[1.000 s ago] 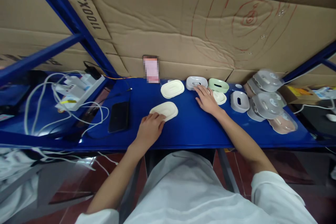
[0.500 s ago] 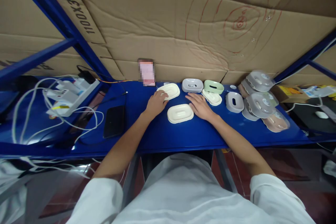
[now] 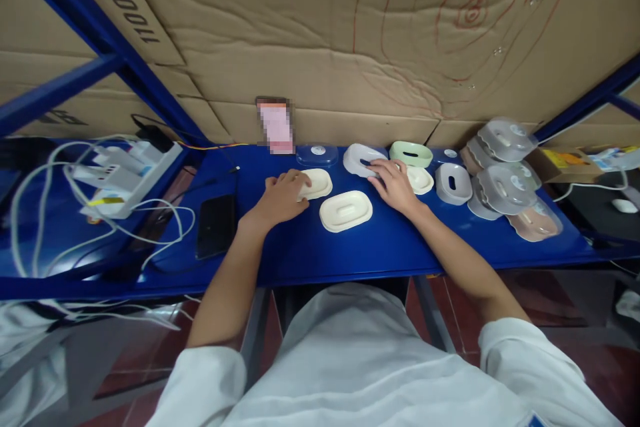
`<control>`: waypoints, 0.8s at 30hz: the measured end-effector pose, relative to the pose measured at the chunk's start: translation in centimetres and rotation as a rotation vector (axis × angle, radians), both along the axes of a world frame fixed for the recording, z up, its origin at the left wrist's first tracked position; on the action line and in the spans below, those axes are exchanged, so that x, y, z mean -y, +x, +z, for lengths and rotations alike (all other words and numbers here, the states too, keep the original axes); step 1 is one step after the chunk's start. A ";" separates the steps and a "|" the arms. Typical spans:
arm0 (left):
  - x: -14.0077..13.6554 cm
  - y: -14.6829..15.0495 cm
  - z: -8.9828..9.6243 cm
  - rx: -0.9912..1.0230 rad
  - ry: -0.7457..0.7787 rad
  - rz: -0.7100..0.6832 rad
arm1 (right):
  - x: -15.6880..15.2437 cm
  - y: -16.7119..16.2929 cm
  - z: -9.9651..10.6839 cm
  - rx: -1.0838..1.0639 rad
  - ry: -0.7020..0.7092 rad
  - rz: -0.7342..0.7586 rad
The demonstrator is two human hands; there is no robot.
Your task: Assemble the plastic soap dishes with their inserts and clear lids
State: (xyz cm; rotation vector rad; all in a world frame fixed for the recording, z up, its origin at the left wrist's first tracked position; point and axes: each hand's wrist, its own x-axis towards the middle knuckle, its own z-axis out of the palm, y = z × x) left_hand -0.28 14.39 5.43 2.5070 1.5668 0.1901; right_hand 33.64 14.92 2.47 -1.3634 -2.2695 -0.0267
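My left hand (image 3: 285,200) grips the left end of a cream oval tray (image 3: 320,181), thumb near its front edge and fingers over its top. My right hand (image 3: 396,188) reaches to a grey oval soap dish (image 3: 353,159) with a slot in its floor; the fingers are curled over its right front edge, and the dish sits slightly askew. A second cream oval tray (image 3: 346,211) with a raised middle bar lies between my hands, untouched. Under my right hand's far side lies a smaller cream piece (image 3: 421,180), partly hidden. Behind it stands a green soap dish (image 3: 413,153).
To the right are another grey dish (image 3: 453,185) and stacked soap boxes with clear lids (image 3: 505,190). A clear lid (image 3: 317,155) lies at the back. A black phone (image 3: 216,225) and a cabled power strip (image 3: 145,180) occupy the left; a lit phone (image 3: 277,125) leans on cardboard.
My left hand has drawn the cream tray left and nearer, uncovering the clear lid behind it. My right hand has moved onto the grey soap dish, which has turned a little.
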 end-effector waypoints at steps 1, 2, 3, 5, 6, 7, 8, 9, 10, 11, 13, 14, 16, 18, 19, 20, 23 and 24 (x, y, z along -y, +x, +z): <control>0.3 0.3 0.0 0.048 0.000 -0.051 | 0.7 -0.2 0.3 -0.022 -0.008 0.061; 0.7 0.7 -0.1 0.102 -0.006 -0.113 | 1.4 -0.4 0.7 -0.035 -0.026 0.131; 1.0 1.2 -0.2 0.151 -0.019 -0.175 | 2.2 -0.6 0.9 -0.037 -0.051 0.204; 1.4 1.9 -0.7 0.200 -0.058 -0.260 | 3.4 -1.2 1.3 -0.010 -0.102 0.335; 1.5 2.1 -1.0 0.192 -0.080 -0.276 | 3.9 -1.5 1.4 0.006 -0.118 0.386; 1.5 2.3 -1.3 0.177 -0.101 -0.282 | 4.3 -1.8 1.4 0.021 -0.128 0.425; 1.3 2.3 -1.6 0.161 -0.118 -0.282 | 4.6 -2.1 1.4 0.035 -0.136 0.454; 1.1 2.2 -1.9 0.147 -0.130 -0.281 | 4.7 -2.3 1.3 0.048 -0.144 0.477; 0.9 2.1 -2.1 0.138 -0.137 -0.279 | 4.8 -2.6 1.2 0.058 -0.154 0.492; 0.7 1.9 -2.2 0.132 -0.138 -0.278 | 4.7 -2.7 1.0 0.065 -0.161 0.497; 0.3 1.7 -2.4 0.140 -0.136 -0.283 | 4.4 -2.9 0.5 0.074 -0.170 0.488; 0.2 1.7 -2.4 0.152 -0.137 -0.294 | 4.3 -2.9 0.4 0.077 -0.169 0.475; 0.1 1.9 -2.3 0.171 -0.130 -0.301 | 3.9 -2.7 0.1 0.088 -0.159 0.446; 0.1 2.1 -2.1 0.149 -0.081 -0.239 | 3.8 -2.4 0.0 0.104 -0.149 0.433; 0.2 2.1 -1.9 0.125 -0.041 -0.179 | 3.7 -2.2 0.0 0.112 -0.145 0.426; 0.2 2.1 -1.7 0.099 0.002 -0.108 | 3.7 -2.0 0.0 0.118 -0.143 0.415; 0.2 2.1 -1.1 0.051 0.105 0.083 | 3.5 -1.6 0.1 0.113 -0.146 0.377; 0.2 2.1 -1.0 0.048 0.130 0.128 | 3.2 -1.5 0.1 0.097 -0.149 0.377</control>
